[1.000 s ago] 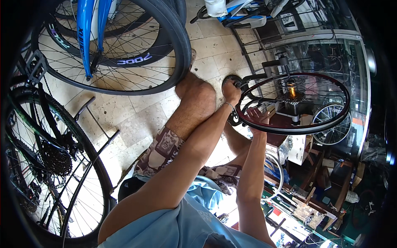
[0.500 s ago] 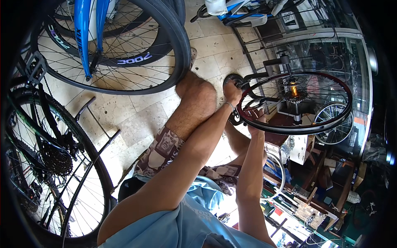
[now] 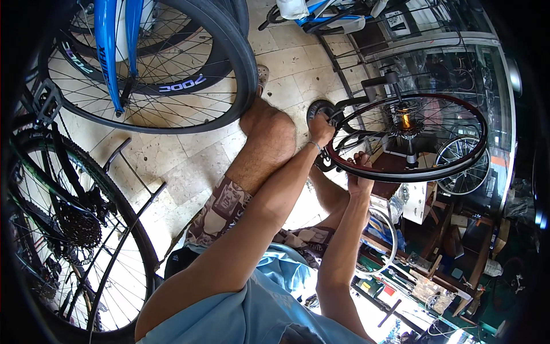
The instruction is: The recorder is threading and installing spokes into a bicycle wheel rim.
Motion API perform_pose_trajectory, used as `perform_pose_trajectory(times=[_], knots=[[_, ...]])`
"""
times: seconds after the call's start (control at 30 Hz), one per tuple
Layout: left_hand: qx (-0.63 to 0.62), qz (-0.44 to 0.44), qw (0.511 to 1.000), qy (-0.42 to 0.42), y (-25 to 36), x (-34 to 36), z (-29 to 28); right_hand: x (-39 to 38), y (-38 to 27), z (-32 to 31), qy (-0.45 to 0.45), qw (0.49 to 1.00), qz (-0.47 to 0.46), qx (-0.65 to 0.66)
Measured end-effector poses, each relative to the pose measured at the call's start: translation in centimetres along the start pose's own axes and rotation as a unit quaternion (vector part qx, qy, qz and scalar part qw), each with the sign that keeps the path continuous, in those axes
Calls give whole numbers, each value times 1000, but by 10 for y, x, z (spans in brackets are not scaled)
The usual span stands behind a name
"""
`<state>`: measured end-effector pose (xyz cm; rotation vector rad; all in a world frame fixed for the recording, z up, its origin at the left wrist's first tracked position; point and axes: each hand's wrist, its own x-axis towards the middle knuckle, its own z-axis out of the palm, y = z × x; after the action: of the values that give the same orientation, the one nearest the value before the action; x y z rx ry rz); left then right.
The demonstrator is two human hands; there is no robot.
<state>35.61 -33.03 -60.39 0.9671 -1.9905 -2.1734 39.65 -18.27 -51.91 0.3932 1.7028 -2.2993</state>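
A bare bicycle wheel (image 3: pixel 427 175) with a dark rim, thin spokes, a gold hub and a sprocket cassette is mounted in a black truing stand (image 3: pixel 372 82) at the right. My left hand (image 3: pixel 322 129) is closed at the stand's side, against a round black knob (image 3: pixel 321 109); its fingertips are partly hidden. At the wheel's near edge, my right hand (image 3: pixel 360 182) comes up from below the rim. Its fingers curl round the rim on the spoke side, and the rim hides part of the palm. Whether a small tool is in those fingers cannot be seen.
A blue bicycle fork (image 3: pixel 109 57) and large tyred wheel (image 3: pixel 249 69) stand at the far left. Nearer left is another bicycle's rear wheel (image 3: pixel 150 252). Another spoked wheel (image 3: pixel 463 165) leans by the glass cabinet (image 3: pixel 458 63). Wooden shelving (image 3: pixel 441 235) with parts is at the right.
My right hand has moved slightly right along the rim, its fingers now showing more above it. The left hand stays by the stand's knob. The view has shifted a little.
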Motion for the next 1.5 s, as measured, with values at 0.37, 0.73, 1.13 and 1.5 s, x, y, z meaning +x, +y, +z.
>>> perform_pose_trajectory(times=[0.37, 0.73, 1.13, 1.5], knots=[[120, 177, 958, -194, -27, 10, 22, 18, 43, 0, 29, 997, 75, 7], [84, 227, 929, -279, -20, 6, 16, 20, 53, -2, 130, 990, 46, -7], [266, 190, 893, -310, -1, 4, 29, 19, 58, -5, 67, 998, -21, -5], [300, 212, 901, -231, -7, 0, 45, 19, 51, 7, 82, 996, 17, 18]])
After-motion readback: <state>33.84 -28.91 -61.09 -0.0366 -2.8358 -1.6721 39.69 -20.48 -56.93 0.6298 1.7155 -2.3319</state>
